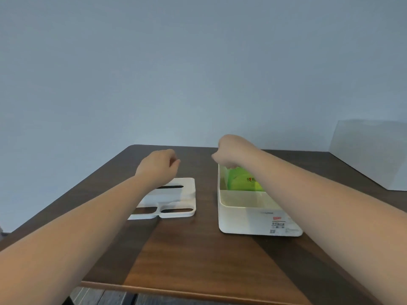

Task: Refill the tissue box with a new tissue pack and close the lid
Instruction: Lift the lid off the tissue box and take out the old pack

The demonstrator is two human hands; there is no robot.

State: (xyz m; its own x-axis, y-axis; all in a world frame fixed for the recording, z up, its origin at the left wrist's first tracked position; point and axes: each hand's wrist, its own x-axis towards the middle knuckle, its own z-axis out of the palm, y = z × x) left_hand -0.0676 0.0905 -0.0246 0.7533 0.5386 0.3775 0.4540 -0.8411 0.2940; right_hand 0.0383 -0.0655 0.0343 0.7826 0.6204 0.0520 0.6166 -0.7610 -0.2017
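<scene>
The bright green plastic tissue pack (243, 181) already lies in the far compartment of the open white rectangular plastic box (246, 219); the right hand (229, 154), fingers curled shut and seemingly empty, hovers over it; the left hand (157, 165), loosely closed on nothing, should take the white slotted plastic lid (176, 201) (flat on the dark wooden table (198, 249)) and seat it squarely.

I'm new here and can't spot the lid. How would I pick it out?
Start at the dark wooden table. Left of the open white box lies the lid, flat beneath the left forearm. It alone is a thin white plate with long dark slots.
</scene>
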